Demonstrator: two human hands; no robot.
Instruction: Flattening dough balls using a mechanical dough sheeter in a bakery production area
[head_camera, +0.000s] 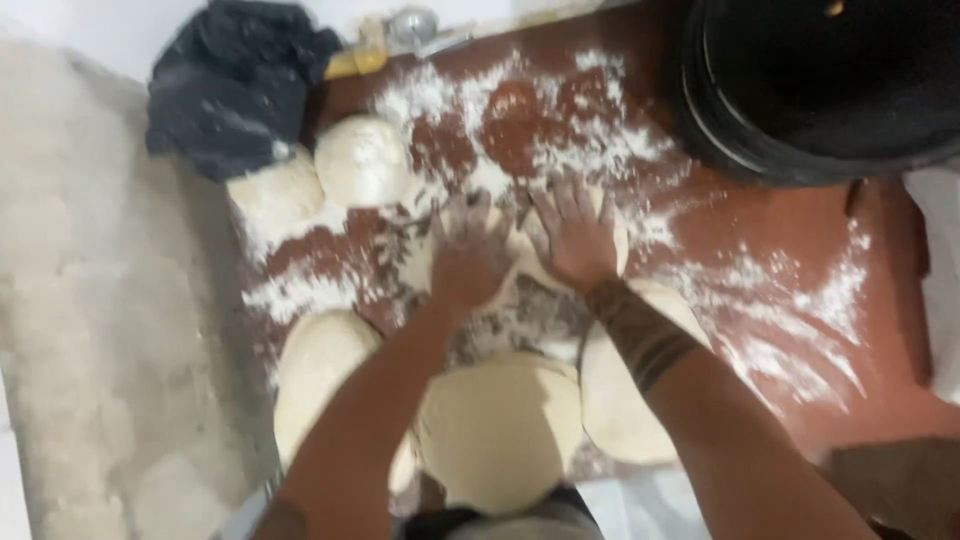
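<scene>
three dough rounds (500, 425) nearest on the floured red table (800, 240), then left hand (470, 262) and right hand (578, 238) flat, fingers spread, pressing one dough piece (523, 262), two dough balls (362, 160) beyond, dark cloth (235, 85) and black pan (820, 80) farthest.

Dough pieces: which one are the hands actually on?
The flattened dough piece at mid-board. The left hand and right hand both press on it. The two balls beyond and three rounds nearer the person lie untouched.
</scene>
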